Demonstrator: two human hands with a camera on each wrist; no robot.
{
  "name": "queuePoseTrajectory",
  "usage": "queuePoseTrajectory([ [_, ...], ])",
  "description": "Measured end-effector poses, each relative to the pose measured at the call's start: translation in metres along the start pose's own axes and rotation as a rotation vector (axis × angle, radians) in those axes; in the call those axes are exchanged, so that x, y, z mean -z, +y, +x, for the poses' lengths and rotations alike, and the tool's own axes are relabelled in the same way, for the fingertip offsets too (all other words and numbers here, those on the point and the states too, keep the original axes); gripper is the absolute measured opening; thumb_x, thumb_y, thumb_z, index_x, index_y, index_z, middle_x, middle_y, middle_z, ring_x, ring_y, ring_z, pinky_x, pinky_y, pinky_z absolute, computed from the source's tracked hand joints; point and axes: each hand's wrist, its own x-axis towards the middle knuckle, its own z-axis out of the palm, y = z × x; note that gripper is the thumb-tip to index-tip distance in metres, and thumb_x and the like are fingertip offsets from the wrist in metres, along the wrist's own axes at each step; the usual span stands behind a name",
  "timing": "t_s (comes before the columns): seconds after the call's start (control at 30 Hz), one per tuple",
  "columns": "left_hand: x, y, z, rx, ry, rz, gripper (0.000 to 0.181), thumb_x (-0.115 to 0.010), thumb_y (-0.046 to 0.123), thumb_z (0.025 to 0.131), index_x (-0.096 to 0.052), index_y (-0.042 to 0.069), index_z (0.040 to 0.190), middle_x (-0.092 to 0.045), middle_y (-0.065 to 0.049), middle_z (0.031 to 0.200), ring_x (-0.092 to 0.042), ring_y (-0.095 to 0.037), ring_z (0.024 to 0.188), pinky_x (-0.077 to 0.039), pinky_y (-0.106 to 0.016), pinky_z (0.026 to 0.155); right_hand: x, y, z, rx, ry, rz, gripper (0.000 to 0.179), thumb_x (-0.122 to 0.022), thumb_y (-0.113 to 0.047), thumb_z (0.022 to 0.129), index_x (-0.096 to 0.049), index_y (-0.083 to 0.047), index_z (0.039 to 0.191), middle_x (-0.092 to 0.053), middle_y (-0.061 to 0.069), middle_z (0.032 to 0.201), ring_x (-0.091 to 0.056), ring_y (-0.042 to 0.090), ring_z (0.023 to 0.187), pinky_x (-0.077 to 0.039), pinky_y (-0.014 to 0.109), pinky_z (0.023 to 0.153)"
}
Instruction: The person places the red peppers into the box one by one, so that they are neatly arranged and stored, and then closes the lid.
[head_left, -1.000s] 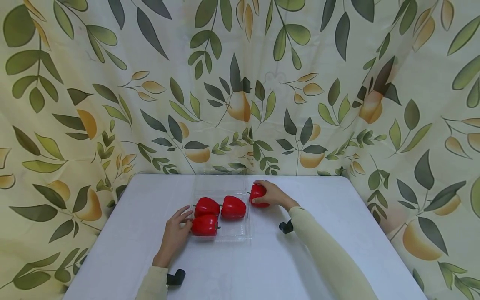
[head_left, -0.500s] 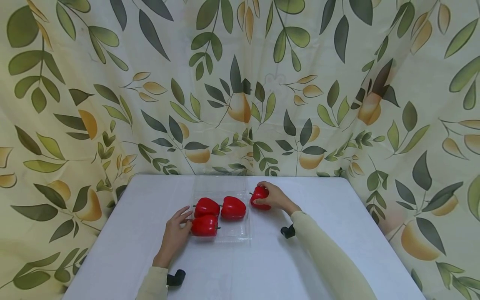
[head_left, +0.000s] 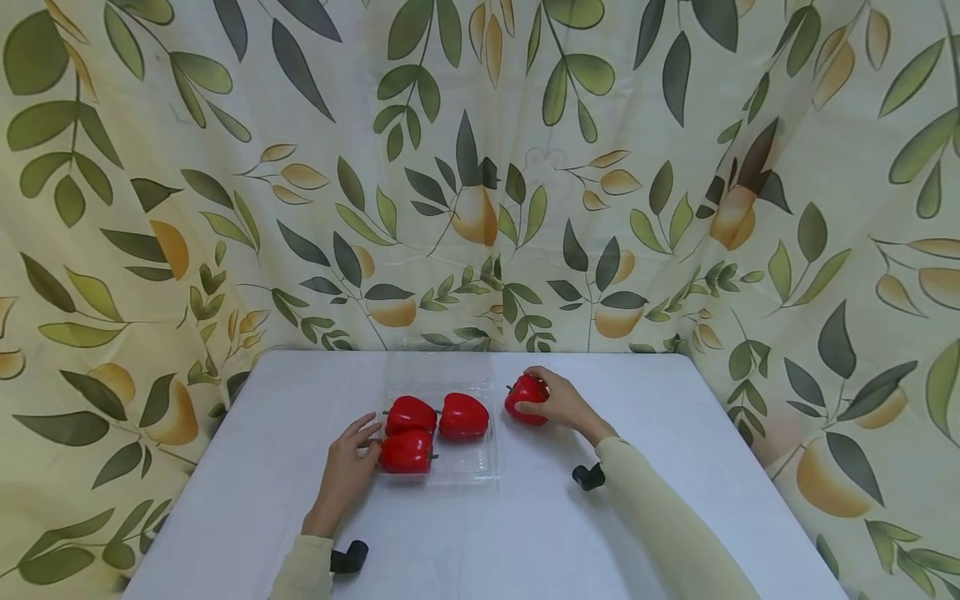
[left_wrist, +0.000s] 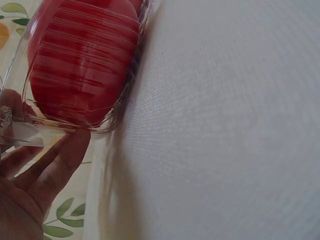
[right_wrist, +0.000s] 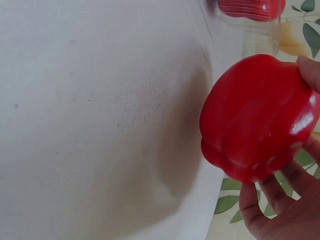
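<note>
Nearest, left hand (head_left: 348,471): fingers parted, fairly straight, fingertips touching left side of clear plastic clamshell container (head_left: 468,467). White-covered table (head_left: 525,533) beneath. Inside container, three red bell peppers: near-left pepper (head_left: 406,452), then right pepper (head_left: 463,416) and far-left pepper (head_left: 410,415). Right hand (head_left: 562,402), farther out: fingers and thumb curled round fourth red bell pepper (head_left: 527,396), stem toward container. Held pepper just right of container, apart from it; whether it touches table, cannot tell. Farthest, curtain (head_left: 480,250) printed with leaves, orange fruit.
</note>
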Motion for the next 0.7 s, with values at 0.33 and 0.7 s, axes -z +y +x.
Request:
queuePoseTrajectory([
  [0.33,0.002,0.001,0.000,0.001,-0.013,-0.011,0.035,-0.058,0.007,0.092,-0.066,0.004,0.126,-0.055,-0.007,0.144,-0.071,-0.025,0.100,-0.060,-0.021,0.069,0.005,0.004,-0.014,0.006,0.031,0.063,0.082,-0.081,-0.038,0.077,-0.040,-0.020,0.145,-0.049,0.012,0.143,-0.047,0.036,0.130,-0.059,0.047,0.088],
  [0.7,0.002,0.001,0.000,0.005,-0.016,-0.013,0.035,-0.058,0.008,0.092,-0.066,0.004,0.127,-0.055,-0.007,0.144,-0.070,-0.025,0.101,-0.060,-0.022,0.069,0.007,0.004,-0.027,0.016,0.061,0.053,0.082,-0.082,-0.037,0.076,-0.041,-0.020,0.145,-0.048,0.011,0.143,-0.047,0.035,0.128,-0.060,0.045,0.085],
])
